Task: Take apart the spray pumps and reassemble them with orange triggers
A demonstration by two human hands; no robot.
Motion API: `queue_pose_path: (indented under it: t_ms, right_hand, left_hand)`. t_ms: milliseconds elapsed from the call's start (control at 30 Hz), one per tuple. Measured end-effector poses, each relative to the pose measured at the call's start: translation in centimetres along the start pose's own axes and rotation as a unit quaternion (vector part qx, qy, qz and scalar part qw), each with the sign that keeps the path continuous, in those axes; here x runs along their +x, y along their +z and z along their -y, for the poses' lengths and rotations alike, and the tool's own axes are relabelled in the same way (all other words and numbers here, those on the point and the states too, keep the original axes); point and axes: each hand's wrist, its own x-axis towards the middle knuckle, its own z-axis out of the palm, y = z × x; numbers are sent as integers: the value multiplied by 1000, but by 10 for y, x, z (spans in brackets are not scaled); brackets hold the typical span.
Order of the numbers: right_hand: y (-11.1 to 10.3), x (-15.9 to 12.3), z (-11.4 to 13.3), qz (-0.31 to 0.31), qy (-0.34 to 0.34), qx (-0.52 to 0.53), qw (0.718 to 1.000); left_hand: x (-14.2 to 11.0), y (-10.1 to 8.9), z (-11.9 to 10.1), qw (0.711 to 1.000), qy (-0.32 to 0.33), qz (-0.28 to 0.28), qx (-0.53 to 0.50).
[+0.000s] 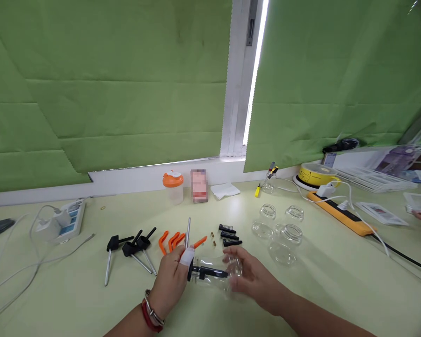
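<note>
Clear glossy glass jars (280,231), matt black plastic handles (131,245), shiny metal rod (188,232), matt green cloth blinds (108,84)

No text, brand or number can be read. The yellow round tin (314,175) at the table's far right edge bears dark print too small to make out. The flat white printed card (378,211) beside the orange power strip (340,213) is likewise illegible, and the small upright box (199,185) is blurred.

head-worn view, looking down, near table (337,290)
</note>
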Motion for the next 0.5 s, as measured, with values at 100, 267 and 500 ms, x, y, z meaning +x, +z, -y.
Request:
queue_pose_path:
  t_ms: [100, 267, 500]
  right_hand:
    - [-4, -6, -5, -55, -205, -243, 947]
    - [-17, -21, -27, -106, -343, -453, 816]
    - [-34, -43, -61, -259, -51, -327, 908]
  left_hand:
    - [4, 0, 0, 997, -54, 17, -57]
    - [9, -4, -7, 995, -96, -21, -22]
    - [11, -10, -6, 997, -74, -18, -3]
